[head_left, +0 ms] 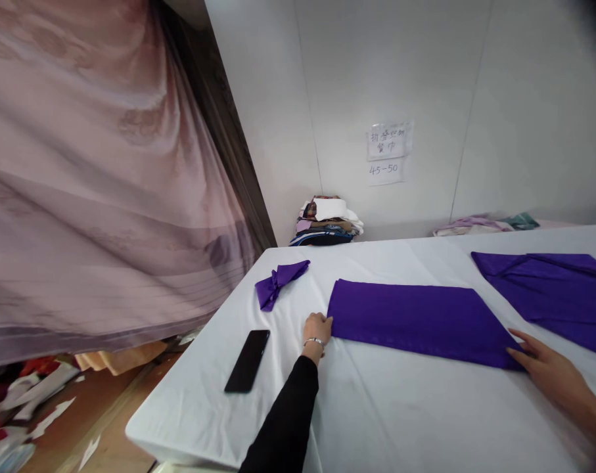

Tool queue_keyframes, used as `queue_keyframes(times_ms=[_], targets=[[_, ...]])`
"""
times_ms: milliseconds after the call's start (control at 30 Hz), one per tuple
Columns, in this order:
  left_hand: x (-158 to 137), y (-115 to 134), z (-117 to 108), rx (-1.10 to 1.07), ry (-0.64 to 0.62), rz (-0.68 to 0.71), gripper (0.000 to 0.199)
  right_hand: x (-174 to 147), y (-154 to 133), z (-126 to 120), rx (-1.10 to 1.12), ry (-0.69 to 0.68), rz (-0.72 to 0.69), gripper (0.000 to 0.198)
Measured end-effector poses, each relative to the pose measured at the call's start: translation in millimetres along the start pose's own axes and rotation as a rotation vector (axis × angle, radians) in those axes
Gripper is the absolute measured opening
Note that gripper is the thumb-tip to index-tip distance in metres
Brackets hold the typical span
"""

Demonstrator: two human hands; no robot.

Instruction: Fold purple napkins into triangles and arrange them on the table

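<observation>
Left hand (318, 330) pinches purple napkin (411, 320), half-open right hand (544, 363) at its corner, hold unclear; likely straightening, needing alignment next.

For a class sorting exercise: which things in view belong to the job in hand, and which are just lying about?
Belong to it:
flat purple cloth, left hand at one end, right hand at the other
white tablecloth beneath
probably the gathered purple cloth and spread purple cloth, similar colour

Apparently lying about:
black phone
fabric pile by the wall
</observation>
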State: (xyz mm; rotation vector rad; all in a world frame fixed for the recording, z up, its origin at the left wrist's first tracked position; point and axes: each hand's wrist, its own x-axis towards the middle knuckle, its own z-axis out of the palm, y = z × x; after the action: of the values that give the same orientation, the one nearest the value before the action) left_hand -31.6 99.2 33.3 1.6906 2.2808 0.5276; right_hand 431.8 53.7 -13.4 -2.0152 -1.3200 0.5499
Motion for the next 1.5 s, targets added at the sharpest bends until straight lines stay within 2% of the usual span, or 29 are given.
queue_keyframes(times_ms=[433, 633, 867, 1067, 1233, 1500], targets=[[-12.7, -7.2, 4.9, 0.119, 0.113, 0.040, 0.028, 12.4, 14.6, 9.0, -0.087, -0.041, -0.066, 0.054], [-16.1, -11.0, 5.2, 0.112, 0.148, 0.084, 0.042, 2.4, 9.5, 9.7, -0.128, 0.022, -0.088, 0.057], [-9.3, -23.8, 12.2, 0.030, 0.165, 0.129, 0.025, -20.3, -2.4, 3.7, -0.176, 0.091, -0.130, 0.051], [-0.7, -27.7, 15.4, 0.017, 0.166, 0.120, 0.027, -27.7, -1.2, 0.7, -0.139, 0.117, -0.135, 0.048], [-5.9, -23.0, 11.2, 0.007, 0.171, 0.097, 0.026, -33.4, -2.8, -3.8, -0.093, 0.109, -0.142, 0.048], [-14.2, -23.9, 9.2, -0.019, 0.179, 0.140, 0.027, -35.3, 6.0, -5.4, -0.119, 0.115, -0.151, 0.045]])
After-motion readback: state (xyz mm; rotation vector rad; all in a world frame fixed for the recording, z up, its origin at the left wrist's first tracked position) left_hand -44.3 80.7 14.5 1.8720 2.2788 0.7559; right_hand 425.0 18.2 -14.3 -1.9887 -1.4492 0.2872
